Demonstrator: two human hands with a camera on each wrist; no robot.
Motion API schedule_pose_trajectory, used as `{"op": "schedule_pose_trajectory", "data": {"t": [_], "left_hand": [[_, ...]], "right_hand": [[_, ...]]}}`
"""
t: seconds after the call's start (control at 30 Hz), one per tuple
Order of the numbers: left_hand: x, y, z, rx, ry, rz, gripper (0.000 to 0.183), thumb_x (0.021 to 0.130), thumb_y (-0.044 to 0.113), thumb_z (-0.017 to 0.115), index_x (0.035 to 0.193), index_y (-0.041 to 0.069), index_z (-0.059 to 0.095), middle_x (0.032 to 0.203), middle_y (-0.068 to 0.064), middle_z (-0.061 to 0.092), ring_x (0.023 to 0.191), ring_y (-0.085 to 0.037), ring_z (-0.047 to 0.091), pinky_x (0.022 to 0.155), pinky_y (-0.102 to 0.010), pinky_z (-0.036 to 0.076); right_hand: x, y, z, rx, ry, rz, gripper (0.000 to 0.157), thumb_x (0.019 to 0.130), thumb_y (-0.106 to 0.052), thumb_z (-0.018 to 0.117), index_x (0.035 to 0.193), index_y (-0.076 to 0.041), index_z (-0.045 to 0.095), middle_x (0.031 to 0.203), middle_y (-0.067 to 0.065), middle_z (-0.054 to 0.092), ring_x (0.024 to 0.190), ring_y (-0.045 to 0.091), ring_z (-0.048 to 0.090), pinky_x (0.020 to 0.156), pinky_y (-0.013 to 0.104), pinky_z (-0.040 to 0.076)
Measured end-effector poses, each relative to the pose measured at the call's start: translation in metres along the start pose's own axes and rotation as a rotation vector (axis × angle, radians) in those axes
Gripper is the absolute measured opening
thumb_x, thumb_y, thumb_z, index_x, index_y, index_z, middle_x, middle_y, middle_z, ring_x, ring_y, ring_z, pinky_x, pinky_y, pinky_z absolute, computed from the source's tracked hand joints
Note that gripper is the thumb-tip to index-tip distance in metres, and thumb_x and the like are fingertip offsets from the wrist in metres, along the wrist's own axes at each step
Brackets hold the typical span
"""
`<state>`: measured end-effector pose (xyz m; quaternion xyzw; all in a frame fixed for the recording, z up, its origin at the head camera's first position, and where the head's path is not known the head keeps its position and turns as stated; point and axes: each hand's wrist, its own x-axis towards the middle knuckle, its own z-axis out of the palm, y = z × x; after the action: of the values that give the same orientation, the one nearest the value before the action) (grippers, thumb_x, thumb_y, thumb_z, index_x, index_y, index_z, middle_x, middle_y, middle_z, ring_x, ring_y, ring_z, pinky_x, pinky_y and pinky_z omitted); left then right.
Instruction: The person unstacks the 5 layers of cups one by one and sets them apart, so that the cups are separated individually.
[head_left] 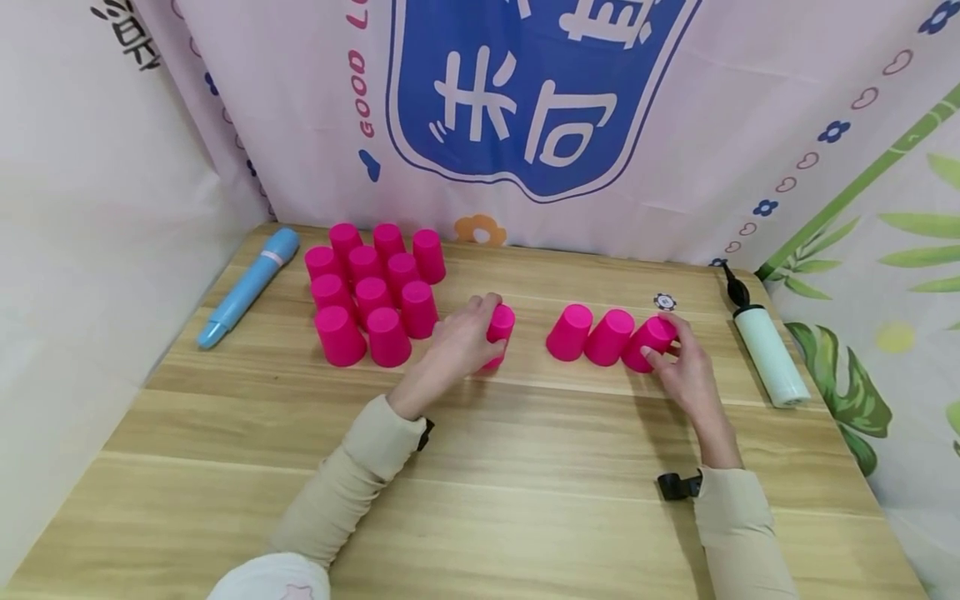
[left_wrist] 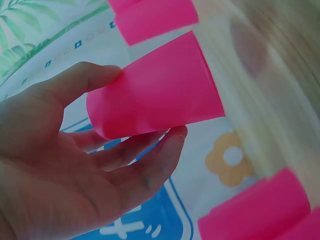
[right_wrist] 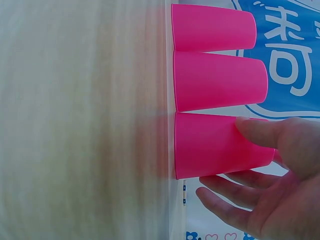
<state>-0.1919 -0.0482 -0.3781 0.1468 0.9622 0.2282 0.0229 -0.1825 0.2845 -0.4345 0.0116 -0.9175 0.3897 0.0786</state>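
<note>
My left hand [head_left: 467, 335] grips an upside-down pink plastic cup [left_wrist: 155, 92] near the middle of the table, thumb on one side and fingers on the other. Whether that cup's rim touches the wood is hard to tell. On the right, my right hand [head_left: 690, 371] holds another pink cup [right_wrist: 215, 145] between thumb and fingers. This cup is the rightmost of three upside-down cups side by side, next to the middle cup [head_left: 609, 337] and the left cup [head_left: 570, 332]. Left of my left hand, several more upside-down pink cups [head_left: 388, 337] stand in a close group.
A light blue tube-shaped pump [head_left: 251, 287] lies along the table's left edge. At the right edge lies a pale green hand pump [head_left: 771, 354] with a black nozzle. A small round chip [head_left: 664, 302] sits behind the row. A printed curtain [head_left: 315, 100] hangs behind the wooden table [head_left: 517, 483].
</note>
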Motion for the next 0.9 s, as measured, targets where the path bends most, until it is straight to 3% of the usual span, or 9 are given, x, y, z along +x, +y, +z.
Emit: {"op": "schedule_pose_trajectory", "data": {"t": [0.3,0.67,0.9], "left_hand": [[-0.015,-0.018,-0.02,0.044,0.016,-0.027,0.066,0.082,0.022,0.076,0.137,0.005,0.044,0.12,-0.017,0.056,0.1,-0.031,0.058,0.075,-0.046,0.056],[-0.017,-0.035,-0.033,0.092,-0.008,-0.098,0.065,0.082,0.018,0.075,0.136,0.002,0.043,0.124,-0.02,0.052,0.109,-0.038,0.051,0.081,-0.054,0.051],[-0.018,-0.044,-0.04,0.095,-0.023,-0.133,0.066,0.081,0.017,0.075,0.135,0.0,0.041,0.118,-0.021,0.053,0.106,-0.04,0.051,0.082,-0.052,0.051]], "right_hand": [[-0.001,0.002,-0.001,0.006,0.009,-0.011,0.065,0.09,0.001,0.063,0.146,-0.005,0.031,0.132,0.029,0.047,0.12,0.046,0.047,0.095,0.057,0.044],[-0.001,0.001,0.0,0.009,0.004,0.001,0.066,0.09,0.0,0.063,0.147,-0.005,0.03,0.133,0.029,0.047,0.121,0.046,0.047,0.096,0.057,0.044],[0.0,-0.001,-0.001,0.01,0.007,-0.014,0.065,0.09,0.0,0.063,0.146,-0.004,0.031,0.132,0.029,0.047,0.12,0.046,0.047,0.095,0.057,0.044]]}}
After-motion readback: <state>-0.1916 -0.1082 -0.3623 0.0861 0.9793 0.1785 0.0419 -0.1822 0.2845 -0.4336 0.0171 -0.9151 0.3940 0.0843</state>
